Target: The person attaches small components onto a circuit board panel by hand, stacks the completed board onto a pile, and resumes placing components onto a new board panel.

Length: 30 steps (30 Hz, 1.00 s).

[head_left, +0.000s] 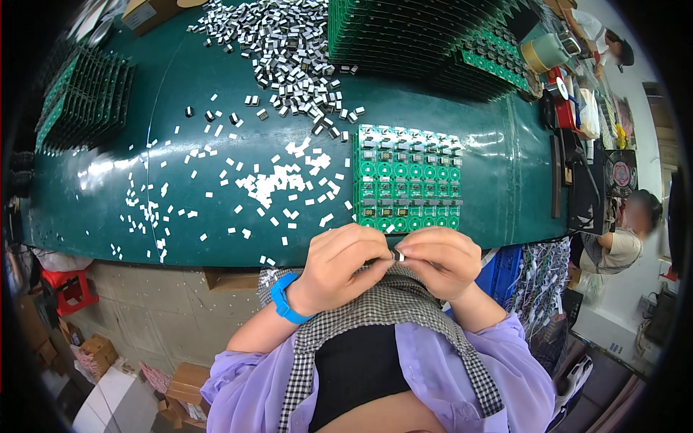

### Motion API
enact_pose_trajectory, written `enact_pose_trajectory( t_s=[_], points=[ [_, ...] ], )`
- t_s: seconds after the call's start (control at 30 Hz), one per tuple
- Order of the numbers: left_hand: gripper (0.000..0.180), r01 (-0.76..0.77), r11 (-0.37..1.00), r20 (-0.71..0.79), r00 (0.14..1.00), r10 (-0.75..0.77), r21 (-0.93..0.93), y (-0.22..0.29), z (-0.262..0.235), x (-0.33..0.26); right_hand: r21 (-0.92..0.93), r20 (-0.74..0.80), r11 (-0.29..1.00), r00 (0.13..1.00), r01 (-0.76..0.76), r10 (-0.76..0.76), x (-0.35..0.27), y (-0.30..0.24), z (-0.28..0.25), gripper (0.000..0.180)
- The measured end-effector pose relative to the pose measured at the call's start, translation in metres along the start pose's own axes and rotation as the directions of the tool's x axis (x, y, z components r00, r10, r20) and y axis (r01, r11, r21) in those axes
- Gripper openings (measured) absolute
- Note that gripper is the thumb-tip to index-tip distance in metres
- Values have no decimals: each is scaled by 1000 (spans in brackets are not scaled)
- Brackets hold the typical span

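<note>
"Component (399, 255): where do you see it?"

"From my remote feed, small and pale, between the left hand (348, 261) and the right hand (445, 263), thumb and forefinger of each pinching it."

"Long axis?"

"Too small for me to tell. The green board panel (408, 172) lies flat on the worktop (498, 202), straight ahead, just beyond both hands; its middle sits slightly nearer the right one."

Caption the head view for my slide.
Left hand and right hand pinch a small part near a green circuit-board panel.
</note>
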<state>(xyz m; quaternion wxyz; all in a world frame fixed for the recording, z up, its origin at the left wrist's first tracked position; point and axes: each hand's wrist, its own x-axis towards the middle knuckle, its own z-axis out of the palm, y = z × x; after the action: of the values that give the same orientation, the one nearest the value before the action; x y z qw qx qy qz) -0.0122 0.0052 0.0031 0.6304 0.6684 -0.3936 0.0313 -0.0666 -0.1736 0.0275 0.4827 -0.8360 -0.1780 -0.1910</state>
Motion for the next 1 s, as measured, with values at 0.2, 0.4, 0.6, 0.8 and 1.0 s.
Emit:
enact_pose_trajectory(
  t_s=[0.2,0.4,0.6,0.8,1.0],
  points=[
    [20,20,997,-28,999,-18,70,1,-1,1,-72,-21,997,1000,12,-13,2,-1,2,20],
    [21,7,989,-108,994,9,147,1,-1,-3,-99,-32,994,999,36,-40,2,-1,7,21],
    [21,74,965,32,996,-85,252,-2,-15,6,132,-191,920,901,-369,389,-7,0,-2,17],
    [33,343,426,-276,937,-213,837,-64,-105,41,-287,-5,906,946,-311,323,6,16,-26,17],
    [14,419,455,-292,900,-325,785,-84,-118,44,-408,62,900,979,-153,194,3,23,-28,16]
  ],
)
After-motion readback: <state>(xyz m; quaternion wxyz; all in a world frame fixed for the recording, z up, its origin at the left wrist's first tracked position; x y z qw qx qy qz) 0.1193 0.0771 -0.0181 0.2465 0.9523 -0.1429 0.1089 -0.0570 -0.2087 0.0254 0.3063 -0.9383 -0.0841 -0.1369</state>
